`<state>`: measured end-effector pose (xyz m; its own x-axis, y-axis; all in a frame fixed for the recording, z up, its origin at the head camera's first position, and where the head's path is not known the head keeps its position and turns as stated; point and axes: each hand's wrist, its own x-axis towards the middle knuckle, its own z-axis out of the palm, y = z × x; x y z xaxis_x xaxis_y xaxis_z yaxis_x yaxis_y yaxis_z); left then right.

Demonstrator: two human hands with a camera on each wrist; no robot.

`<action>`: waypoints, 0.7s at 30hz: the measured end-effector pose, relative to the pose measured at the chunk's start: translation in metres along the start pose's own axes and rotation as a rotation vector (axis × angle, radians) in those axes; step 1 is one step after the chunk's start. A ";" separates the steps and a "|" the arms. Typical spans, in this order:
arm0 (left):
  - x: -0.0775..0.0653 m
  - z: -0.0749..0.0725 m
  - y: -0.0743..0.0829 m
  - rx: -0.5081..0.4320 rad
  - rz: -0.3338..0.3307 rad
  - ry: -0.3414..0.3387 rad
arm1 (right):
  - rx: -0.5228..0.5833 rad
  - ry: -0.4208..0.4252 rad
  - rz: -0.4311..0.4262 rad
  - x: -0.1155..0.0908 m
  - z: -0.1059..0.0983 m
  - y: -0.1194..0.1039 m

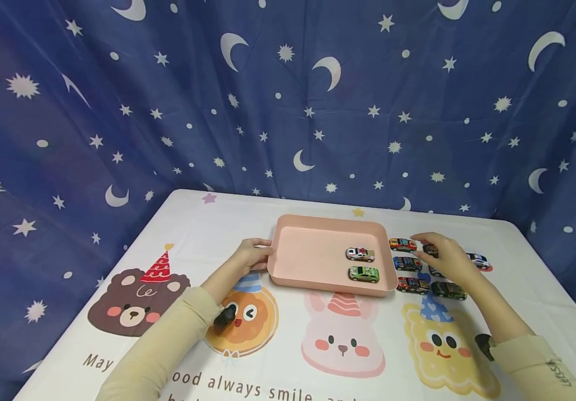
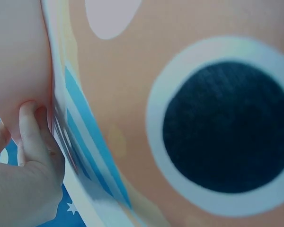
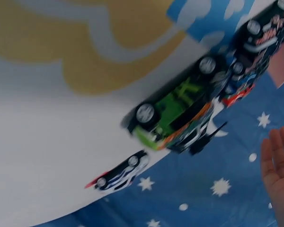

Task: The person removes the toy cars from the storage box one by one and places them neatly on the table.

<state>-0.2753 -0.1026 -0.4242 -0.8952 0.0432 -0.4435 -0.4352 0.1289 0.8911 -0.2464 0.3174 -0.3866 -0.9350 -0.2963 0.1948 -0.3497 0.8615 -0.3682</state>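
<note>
A shallow pink tray [image 1: 308,250] lies on the table, with a white and red toy car [image 1: 360,254] and a green toy car [image 1: 364,274] at its right side. My left hand [image 1: 252,257] grips the tray's left rim; in the left wrist view its fingers [image 2: 32,125] bend against the pink wall. Right of the tray, my right hand [image 1: 447,257] hovers over several toy cars, thumb and fingers apart near a red and yellow car [image 1: 403,244]. Its fingers [image 3: 280,153] look straight in the right wrist view. A dark car [image 1: 430,250] is partly covered by the hand.
Beside the tray stand a dark blue car [image 1: 408,263], a red and black car [image 1: 413,285] and a dark green car [image 1: 448,290]. Farther right is a white and blue car [image 1: 478,260]. A blue starry curtain [image 1: 268,139] hangs behind the printed white tablecloth [image 1: 288,334].
</note>
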 end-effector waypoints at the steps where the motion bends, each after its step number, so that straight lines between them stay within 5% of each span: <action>1: 0.000 0.000 -0.001 0.001 -0.001 0.000 | 0.004 0.002 -0.007 0.000 0.002 -0.002; 11: -0.001 -0.005 -0.007 0.012 -0.022 0.011 | 0.106 -0.008 -0.111 0.008 0.017 -0.029; 21: -0.002 -0.001 -0.001 -0.012 -0.016 -0.013 | 0.102 -0.088 -0.120 0.027 0.027 -0.044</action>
<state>-0.2735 -0.1040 -0.4240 -0.8868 0.0541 -0.4589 -0.4507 0.1176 0.8849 -0.2578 0.2600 -0.3898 -0.8863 -0.4331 0.1639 -0.4588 0.7730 -0.4381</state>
